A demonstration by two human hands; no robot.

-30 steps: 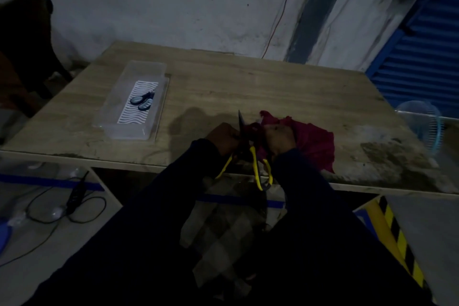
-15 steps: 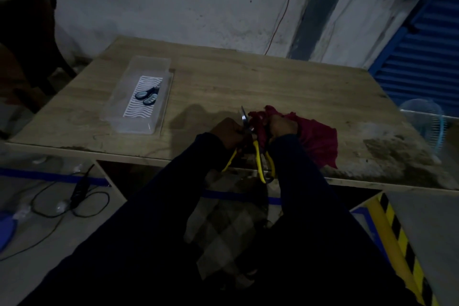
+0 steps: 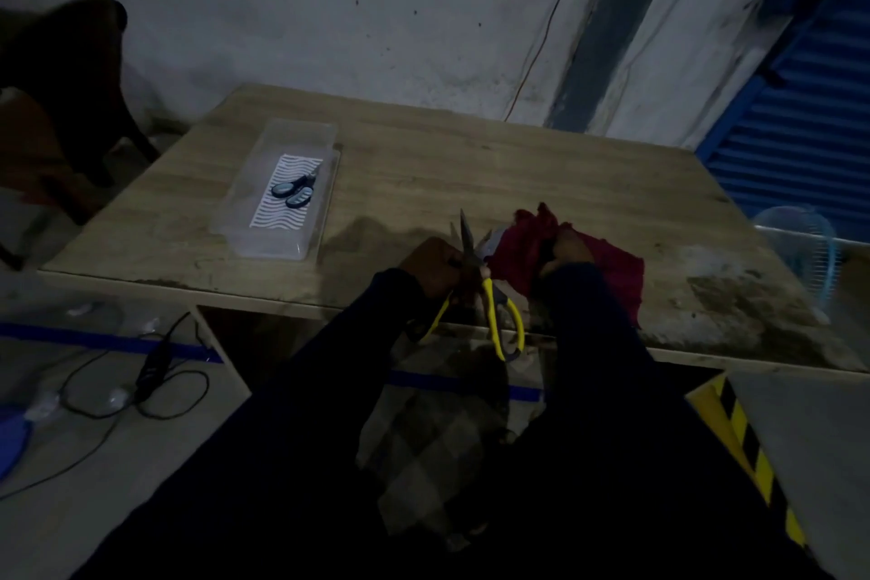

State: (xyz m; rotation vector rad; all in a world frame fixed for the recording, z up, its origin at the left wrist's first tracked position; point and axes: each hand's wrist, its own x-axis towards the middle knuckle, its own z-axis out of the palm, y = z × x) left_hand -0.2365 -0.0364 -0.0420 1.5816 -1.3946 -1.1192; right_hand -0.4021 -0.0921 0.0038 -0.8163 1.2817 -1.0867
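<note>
Yellow-handled scissors stand with blades apart and pointing up, above the near edge of the wooden table. My left hand grips one handle side near the pivot. My right hand clutches a bunched dark red cloth against one blade; the rest of the cloth trails on the table to the right. The second yellow handle loop hangs free below the table edge.
A clear plastic tray with a small pair of dark scissors lies at the table's left. A dark chair stands far left, a cable on the floor, a fan at right, hazard tape lower right.
The scissor blades have spread apart, and my right hand with the bunched cloth has shifted right of them. The view has tilted slightly.
</note>
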